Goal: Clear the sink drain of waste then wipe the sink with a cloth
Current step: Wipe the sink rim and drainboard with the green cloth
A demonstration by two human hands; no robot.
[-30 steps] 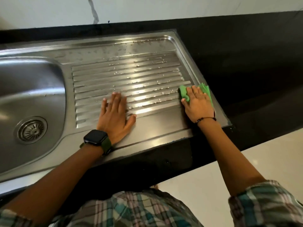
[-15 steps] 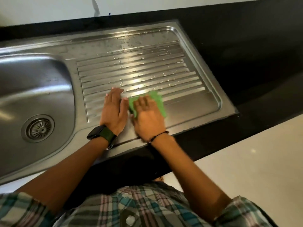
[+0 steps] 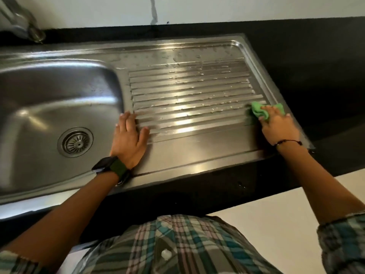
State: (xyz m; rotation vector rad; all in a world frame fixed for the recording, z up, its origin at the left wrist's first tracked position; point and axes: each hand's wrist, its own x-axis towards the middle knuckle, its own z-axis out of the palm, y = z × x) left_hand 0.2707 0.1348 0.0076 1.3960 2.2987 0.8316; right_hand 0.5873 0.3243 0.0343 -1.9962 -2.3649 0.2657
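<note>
Black counter (image 3: 316, 62) w/ a white wall behind; the steel sink (image 3: 59, 91) sits in it, draining board w/ ribs taking the right half. We have our right hand (image 3: 278, 127) at the board's far right edge, fingers (image 3: 273, 111) curled narrow around the green cloth (image 3: 258, 110), pressing it onto the ribs. Half a sec ago that hand and cloth were mid-board, right beside our left hand; now they're well apart, so a sweep has just run rightward, approx. to where it was a sec ago. We judge that as back-and-forth passes: wiping is underway, not done, since droplets show on the ribs beyond the right fingers, toward the wall. Our left hand (image 3: 128, 139) lies flat, fingers spread wide, holding nothing, bracing on the board's left end. The drain (image 3: 75, 142) sits left of the left fingers, in the basin; strainer looks clear of waste. Watch on left wrist, screen dark. No brand, label or writing legible anywhere.
</note>
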